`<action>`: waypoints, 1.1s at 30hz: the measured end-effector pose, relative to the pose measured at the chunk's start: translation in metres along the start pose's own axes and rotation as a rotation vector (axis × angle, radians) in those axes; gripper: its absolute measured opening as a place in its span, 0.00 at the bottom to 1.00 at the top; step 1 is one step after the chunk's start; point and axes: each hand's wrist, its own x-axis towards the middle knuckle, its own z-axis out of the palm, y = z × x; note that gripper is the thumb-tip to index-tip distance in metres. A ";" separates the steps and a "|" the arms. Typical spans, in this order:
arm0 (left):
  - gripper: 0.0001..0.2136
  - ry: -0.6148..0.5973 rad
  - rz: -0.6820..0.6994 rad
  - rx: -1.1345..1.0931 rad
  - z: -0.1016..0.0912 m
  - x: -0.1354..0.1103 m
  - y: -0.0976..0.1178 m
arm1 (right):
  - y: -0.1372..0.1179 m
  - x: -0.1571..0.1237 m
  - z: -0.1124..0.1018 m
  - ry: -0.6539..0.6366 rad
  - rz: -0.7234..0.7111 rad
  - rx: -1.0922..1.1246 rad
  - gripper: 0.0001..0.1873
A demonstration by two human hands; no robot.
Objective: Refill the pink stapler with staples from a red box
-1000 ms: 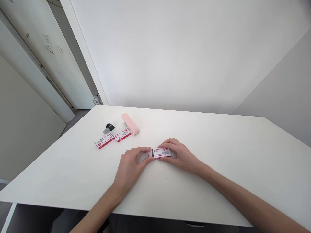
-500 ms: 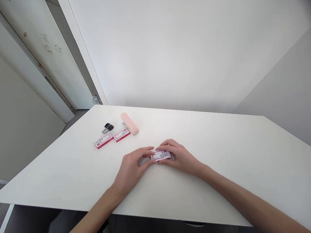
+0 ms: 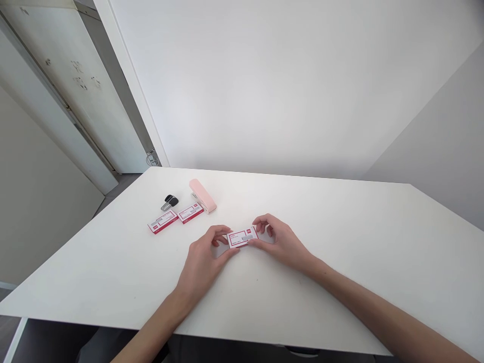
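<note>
Fingers [image 3: 222,230] of left hand [image 3: 204,252] and right hand [image 3: 280,241] are pinching the red-and-white box [image 3: 241,238], its long axis running between them

Free passage over table [image 3: 302,201] behind held box [image 3: 238,240], stapler [image 3: 203,195], boxes [image 3: 162,221], possibly clips [image 3: 172,201] blocking left

Print on the held box [image 3: 238,238] too fine to read; underside hidden. Lower right corner covered by the right grip's [image 3: 282,243] thumb. Left forearm [image 3: 161,312] cut by the bottom edge; worktop [image 3: 321,302] cut at right. Wiry object [image 3: 152,158], left of centre: too small to identify.
</note>
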 end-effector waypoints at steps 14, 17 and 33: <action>0.16 0.007 0.016 -0.002 -0.005 0.000 -0.004 | -0.003 0.001 0.000 -0.077 0.015 0.074 0.16; 0.16 0.062 -0.015 0.082 -0.018 -0.003 -0.013 | -0.001 0.001 0.001 -0.061 0.041 0.106 0.16; 0.19 0.343 -0.031 0.480 -0.076 -0.008 -0.049 | -0.005 -0.002 0.002 -0.058 0.047 0.115 0.11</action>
